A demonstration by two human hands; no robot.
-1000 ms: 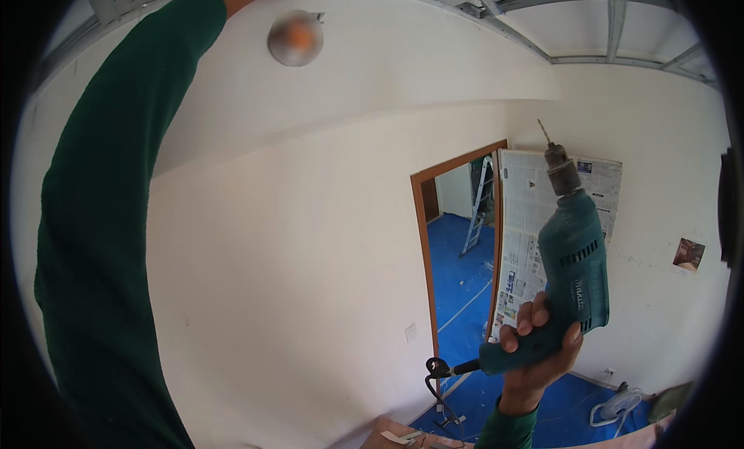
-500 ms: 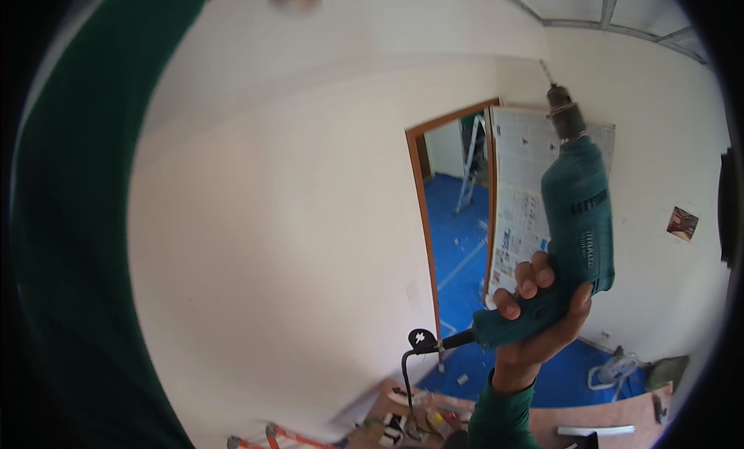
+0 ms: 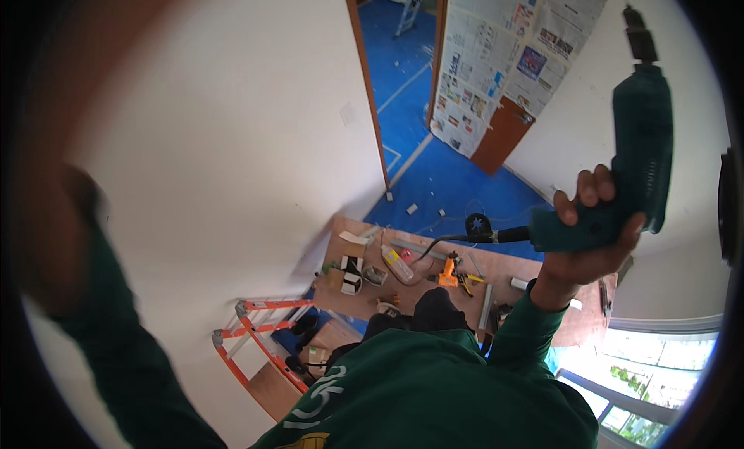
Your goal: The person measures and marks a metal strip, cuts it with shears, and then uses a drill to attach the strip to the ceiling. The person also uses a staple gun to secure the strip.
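Note:
My right hand [image 3: 593, 251] grips a teal corded power drill [image 3: 643, 139] by its handle, raised at the right. Its chuck and thin bit point upward, and the bit's tip blurs against the pale wall. A black cord with a round black tag [image 3: 479, 228] runs from the handle's base down toward the work board. Close at the far left, my left hand [image 3: 58, 224] is raised and smeared by motion, its fingers too blurred to make out. The white wall [image 3: 232, 154] lies beside it.
Below, a wooden board [image 3: 341, 294] bears an orange cordless drill [image 3: 448, 272], pliers [image 3: 468, 284], a clear bottle [image 3: 397, 264] and metal strips. An orange ladder [image 3: 271, 303] stands at lower left. Beyond are blue floor sheeting [image 3: 434, 181], a newspaper-covered door [image 3: 504, 53] and a window [image 3: 659, 379].
The view has tipped downward, bringing the board, ladder and my torso into sight. The drill, still in my right hand, appears farther right. My left hand has come into view.

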